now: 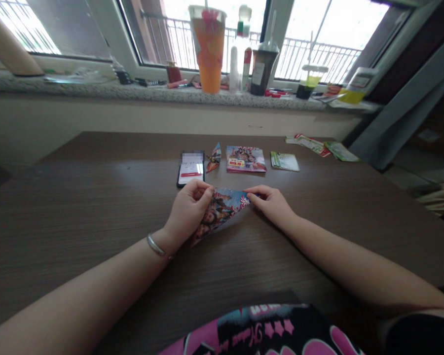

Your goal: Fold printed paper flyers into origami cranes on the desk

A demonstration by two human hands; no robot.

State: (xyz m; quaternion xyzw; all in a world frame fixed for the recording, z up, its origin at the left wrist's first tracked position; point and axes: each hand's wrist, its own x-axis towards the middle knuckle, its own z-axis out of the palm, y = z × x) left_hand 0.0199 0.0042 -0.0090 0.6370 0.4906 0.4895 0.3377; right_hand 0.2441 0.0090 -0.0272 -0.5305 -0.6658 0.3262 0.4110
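Between my two hands is a colourful printed sheet of paper [222, 209], folded into a triangle and held just above the brown table. My left hand [190, 204] pinches its upper left edge between thumb and fingers. At the pointed right corner, my right hand [270, 201] pinches the paper too. Just beyond my left hand lies a phone [191, 170] with a lit screen. Beside the phone stands a small folded paper piece [214, 158] in similar print. A stack of square printed papers [246, 159] lies behind the held sheet.
Farther right on the table [96, 197] lie a small green and white packet [284, 161] and several paper strips [313, 144]. The stone windowsill [151, 92] at the back holds a tall orange drink cup [209, 52], a dark cup [262, 69], bottles and pens.
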